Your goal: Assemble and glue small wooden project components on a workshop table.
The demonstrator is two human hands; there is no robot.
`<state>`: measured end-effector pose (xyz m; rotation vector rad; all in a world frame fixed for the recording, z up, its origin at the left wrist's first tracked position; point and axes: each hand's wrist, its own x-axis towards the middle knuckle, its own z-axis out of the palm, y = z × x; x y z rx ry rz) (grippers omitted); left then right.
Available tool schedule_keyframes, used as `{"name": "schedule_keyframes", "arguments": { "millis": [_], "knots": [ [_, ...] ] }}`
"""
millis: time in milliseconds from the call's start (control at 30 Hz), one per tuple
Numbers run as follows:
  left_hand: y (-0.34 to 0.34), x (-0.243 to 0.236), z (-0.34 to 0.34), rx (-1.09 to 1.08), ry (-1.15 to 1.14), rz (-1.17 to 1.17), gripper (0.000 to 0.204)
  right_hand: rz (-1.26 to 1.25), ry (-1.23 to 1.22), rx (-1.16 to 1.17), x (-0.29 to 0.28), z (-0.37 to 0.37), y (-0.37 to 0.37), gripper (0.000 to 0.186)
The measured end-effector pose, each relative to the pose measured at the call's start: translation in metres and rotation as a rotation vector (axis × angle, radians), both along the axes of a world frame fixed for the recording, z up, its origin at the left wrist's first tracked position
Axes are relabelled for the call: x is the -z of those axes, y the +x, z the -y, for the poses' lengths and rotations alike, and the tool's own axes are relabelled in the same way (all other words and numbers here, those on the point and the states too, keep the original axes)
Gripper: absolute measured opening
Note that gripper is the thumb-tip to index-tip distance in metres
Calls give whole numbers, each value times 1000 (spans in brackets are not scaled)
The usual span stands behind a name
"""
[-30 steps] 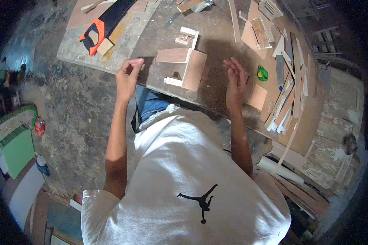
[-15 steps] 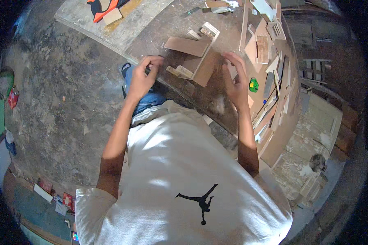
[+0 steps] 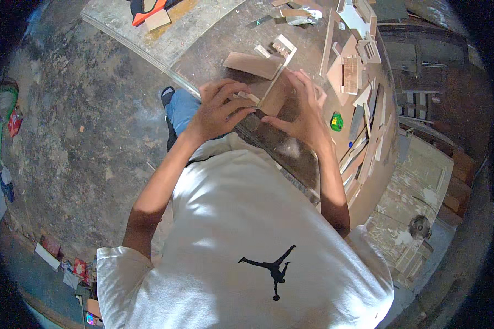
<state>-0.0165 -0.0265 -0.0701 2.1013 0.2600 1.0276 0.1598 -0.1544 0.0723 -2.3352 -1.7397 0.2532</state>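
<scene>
Brown-and-cream wooden assembly (image 3: 274,97), green tape measure (image 3: 336,121)

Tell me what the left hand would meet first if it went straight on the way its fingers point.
The left hand would most likely meet the near end of the wooden assembly, just ahead of it; depth is unclear, so the two may already be touching.

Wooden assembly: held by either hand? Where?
Cannot tell: left hand is at the wooden assembly's near end, right hand by its right side; any finger contact is hidden.
</scene>
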Motion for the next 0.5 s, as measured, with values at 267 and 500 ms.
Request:
{"name": "schedule_keyframes", "arguments": {
  "millis": [267, 500],
  "knots": [
    [5, 1, 5, -10, -36, 36, 22, 24, -33, -62, 2, 0, 5, 98],
    [7, 5, 7, -18, -15, 34, 23, 77, -43, -100, 3, 0, 8, 96]
  ]
}}
